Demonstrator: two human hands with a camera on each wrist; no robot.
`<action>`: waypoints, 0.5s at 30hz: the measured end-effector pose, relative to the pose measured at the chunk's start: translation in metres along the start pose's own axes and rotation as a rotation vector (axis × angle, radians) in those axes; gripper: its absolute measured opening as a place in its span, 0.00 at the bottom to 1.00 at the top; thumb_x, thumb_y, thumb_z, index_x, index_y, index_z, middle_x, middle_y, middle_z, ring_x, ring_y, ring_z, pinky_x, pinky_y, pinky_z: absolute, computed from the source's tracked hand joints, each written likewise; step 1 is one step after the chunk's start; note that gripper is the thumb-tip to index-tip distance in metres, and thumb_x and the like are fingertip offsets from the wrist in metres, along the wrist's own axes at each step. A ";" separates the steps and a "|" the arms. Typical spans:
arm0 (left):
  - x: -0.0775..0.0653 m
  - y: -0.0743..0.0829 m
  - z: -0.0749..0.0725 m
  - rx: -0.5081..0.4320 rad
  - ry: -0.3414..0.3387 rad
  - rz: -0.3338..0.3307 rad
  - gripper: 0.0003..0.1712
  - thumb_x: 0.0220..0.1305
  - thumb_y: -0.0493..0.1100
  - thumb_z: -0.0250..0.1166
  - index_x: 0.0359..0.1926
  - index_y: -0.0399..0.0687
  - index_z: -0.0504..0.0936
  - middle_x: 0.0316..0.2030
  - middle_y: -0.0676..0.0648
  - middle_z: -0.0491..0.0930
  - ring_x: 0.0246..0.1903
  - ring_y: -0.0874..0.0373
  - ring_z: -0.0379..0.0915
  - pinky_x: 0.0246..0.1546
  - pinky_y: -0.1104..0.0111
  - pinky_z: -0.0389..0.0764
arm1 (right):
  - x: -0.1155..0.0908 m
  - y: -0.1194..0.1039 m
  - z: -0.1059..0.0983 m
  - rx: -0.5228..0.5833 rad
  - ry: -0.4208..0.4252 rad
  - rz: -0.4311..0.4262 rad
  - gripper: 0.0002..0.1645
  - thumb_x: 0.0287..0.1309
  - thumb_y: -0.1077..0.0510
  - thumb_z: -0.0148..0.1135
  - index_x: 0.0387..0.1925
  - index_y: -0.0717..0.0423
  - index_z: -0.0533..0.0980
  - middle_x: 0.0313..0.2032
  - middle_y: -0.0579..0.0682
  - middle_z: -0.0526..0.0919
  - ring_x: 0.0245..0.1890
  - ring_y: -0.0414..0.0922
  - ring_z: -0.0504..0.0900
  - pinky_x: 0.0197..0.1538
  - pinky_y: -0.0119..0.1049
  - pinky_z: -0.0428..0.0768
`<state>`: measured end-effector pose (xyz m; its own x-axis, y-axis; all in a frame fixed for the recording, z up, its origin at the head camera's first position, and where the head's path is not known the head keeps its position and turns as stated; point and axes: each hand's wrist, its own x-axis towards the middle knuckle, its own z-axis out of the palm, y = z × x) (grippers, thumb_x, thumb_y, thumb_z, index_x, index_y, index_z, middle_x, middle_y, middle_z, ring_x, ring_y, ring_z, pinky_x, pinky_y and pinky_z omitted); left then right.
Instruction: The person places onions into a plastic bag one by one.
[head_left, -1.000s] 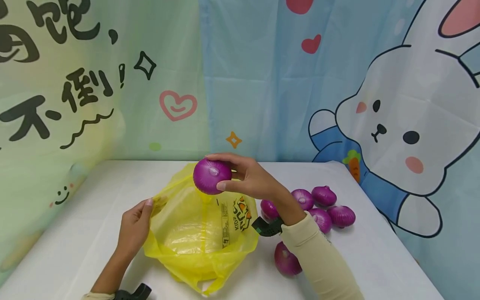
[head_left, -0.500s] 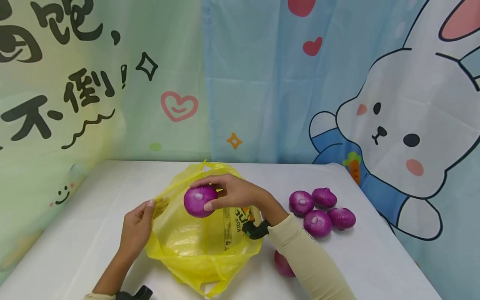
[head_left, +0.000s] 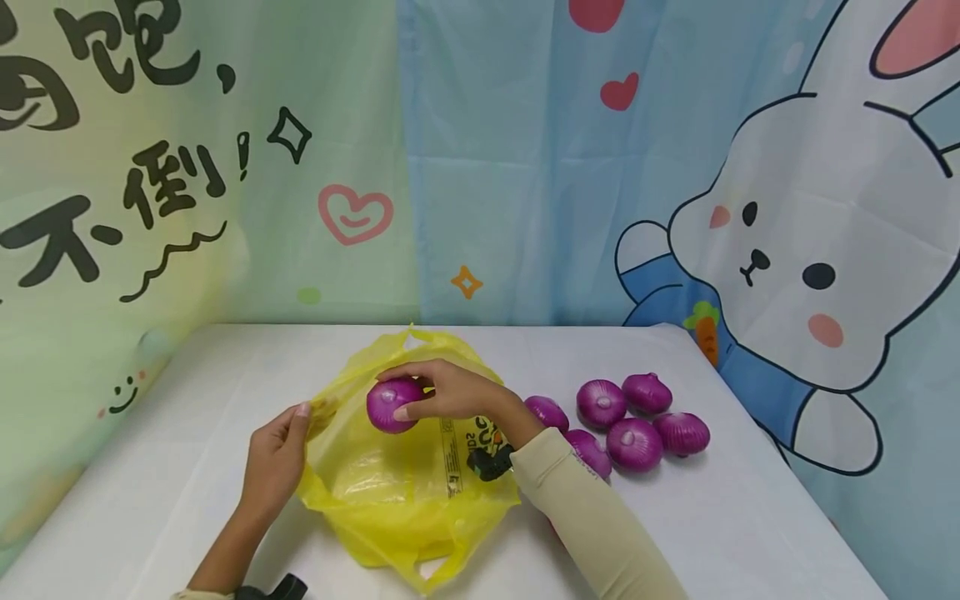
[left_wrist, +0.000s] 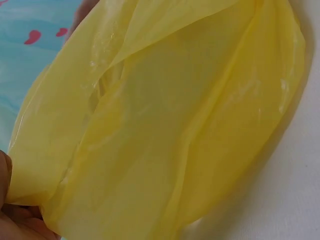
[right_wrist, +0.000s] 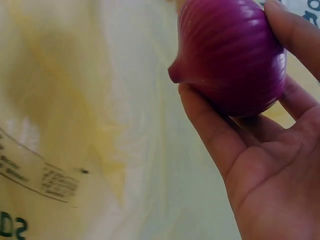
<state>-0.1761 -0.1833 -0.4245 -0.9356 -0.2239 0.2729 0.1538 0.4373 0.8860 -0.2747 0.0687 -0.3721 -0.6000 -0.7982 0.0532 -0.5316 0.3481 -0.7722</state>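
My right hand (head_left: 446, 390) grips a purple onion (head_left: 392, 406) between thumb and fingers, over the mouth of a yellow plastic bag (head_left: 375, 475). The right wrist view shows the onion (right_wrist: 230, 55) close up, its pointed end facing left, with the bag's printed film behind. At the bag's left edge my left hand (head_left: 275, 457) pinches the film between thumb and fingers. In the left wrist view the yellow bag (left_wrist: 150, 130) fills most of the picture and hides the onion; only part of the left hand (left_wrist: 17, 220) shows at the lower left corner.
Several more purple onions (head_left: 634, 444) lie grouped on the white table (head_left: 750, 517) to the right of the bag. My right sleeve (head_left: 592, 508) covers part of the nearer ones. A printed cloth backdrop (head_left: 487, 167) hangs behind the table.
My right hand has brought the onion down and slightly left, from above the bag's far rim to its mouth. The left hand keeps its hold on the bag's edge.
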 end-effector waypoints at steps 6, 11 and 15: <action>0.000 -0.001 0.001 0.014 0.006 -0.009 0.25 0.77 0.50 0.49 0.51 0.33 0.82 0.46 0.37 0.82 0.40 0.69 0.72 0.40 0.83 0.68 | 0.006 0.017 0.005 -0.007 0.019 -0.009 0.30 0.62 0.56 0.66 0.65 0.51 0.71 0.61 0.49 0.72 0.54 0.41 0.76 0.53 0.32 0.74; 0.000 -0.002 0.002 0.011 -0.003 -0.004 0.25 0.77 0.50 0.49 0.52 0.33 0.82 0.46 0.37 0.82 0.37 0.64 0.73 0.39 0.82 0.68 | 0.007 0.022 0.011 0.005 0.014 0.027 0.31 0.61 0.54 0.66 0.65 0.51 0.71 0.61 0.49 0.72 0.54 0.42 0.75 0.53 0.31 0.74; 0.000 -0.001 0.002 -0.001 -0.013 -0.002 0.24 0.77 0.50 0.49 0.52 0.34 0.82 0.46 0.38 0.82 0.37 0.63 0.74 0.39 0.82 0.69 | 0.008 0.027 0.017 -0.007 0.008 0.072 0.32 0.60 0.53 0.67 0.65 0.49 0.71 0.60 0.48 0.73 0.54 0.41 0.75 0.53 0.31 0.74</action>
<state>-0.1769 -0.1816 -0.4265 -0.9400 -0.2138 0.2660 0.1519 0.4356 0.8872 -0.2839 0.0633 -0.4031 -0.6417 -0.7670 0.0026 -0.4912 0.4083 -0.7695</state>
